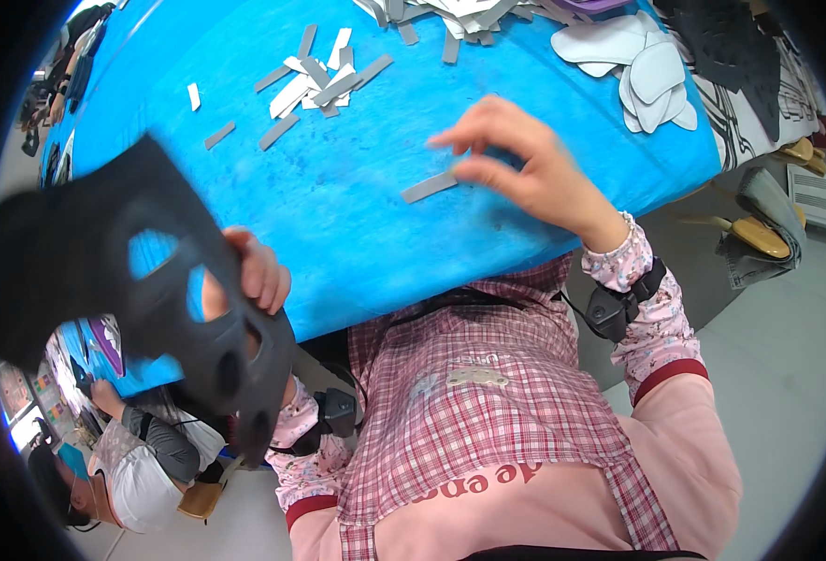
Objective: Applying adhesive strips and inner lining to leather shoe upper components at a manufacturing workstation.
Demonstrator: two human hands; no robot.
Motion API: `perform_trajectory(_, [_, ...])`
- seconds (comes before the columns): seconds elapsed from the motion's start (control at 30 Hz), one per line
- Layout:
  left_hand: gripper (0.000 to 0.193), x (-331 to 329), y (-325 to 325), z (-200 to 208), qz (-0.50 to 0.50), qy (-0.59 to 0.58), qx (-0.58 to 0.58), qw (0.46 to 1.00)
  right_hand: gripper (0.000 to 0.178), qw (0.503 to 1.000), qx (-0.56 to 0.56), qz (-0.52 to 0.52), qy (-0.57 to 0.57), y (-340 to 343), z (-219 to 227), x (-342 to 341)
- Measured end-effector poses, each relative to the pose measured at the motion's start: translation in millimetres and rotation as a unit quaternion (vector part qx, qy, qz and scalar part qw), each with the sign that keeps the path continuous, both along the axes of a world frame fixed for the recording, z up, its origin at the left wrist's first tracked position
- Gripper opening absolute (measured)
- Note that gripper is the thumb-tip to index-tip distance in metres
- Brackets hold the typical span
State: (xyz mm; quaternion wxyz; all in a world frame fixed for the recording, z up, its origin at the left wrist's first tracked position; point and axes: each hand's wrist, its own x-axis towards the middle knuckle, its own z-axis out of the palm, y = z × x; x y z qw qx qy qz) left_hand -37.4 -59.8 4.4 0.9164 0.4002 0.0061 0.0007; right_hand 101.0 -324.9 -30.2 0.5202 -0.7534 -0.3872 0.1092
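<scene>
My left hand (261,269) grips a large black sheet piece with rounded cut-out holes (165,252). It is lifted at the table's near left edge, slightly smeared by motion, and hides part of my left forearm. Over the blue-covered table, my right hand (516,159) has its thumb and fingers apart with nothing between them. Beneath its thumb lies a single grey strip (429,187); whether they touch I cannot tell. Farther off is a loose pile of grey and white strips (324,84), with a few single ones around it.
Rounded white pads (656,75) are heaped at the far right of the blue table cover (366,252). More white and grey pieces (469,14) lie at the far edge, beside black sheets (726,47). A co-worker (142,477) sits at the lower left. A yellow stool (761,237) stands right.
</scene>
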Motion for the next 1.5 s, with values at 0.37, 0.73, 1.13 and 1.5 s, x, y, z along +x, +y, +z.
perform_trajectory(0.37, [0.02, 13.7, -48.0, 17.1, 0.069, 0.173, 0.426, 0.886, 0.02, 0.88, -0.052, -0.037, 0.471, -17.3, 47.1, -14.8])
perform_trajectory(0.73, [0.055, -15.3, 1.0, 33.3, -0.058, 0.337, 0.326, 0.881, 0.016, 0.893, 0.026, -0.092, 0.439, -14.5, 46.0, -13.7])
perform_trajectory(1.13, [0.046, -40.0, -35.0, 5.8, 0.097, 0.237, 0.385, 0.887, 0.016, 0.981, -0.13, -0.057, 0.133, 5.1, 30.7, -7.3])
perform_trajectory(1.5, [0.03, -28.3, -29.1, -3.6, 0.171, 0.181, 0.49, 0.835, 0.011, 0.978, -0.098, -0.07, 0.169, 2.4, 26.4, -11.1])
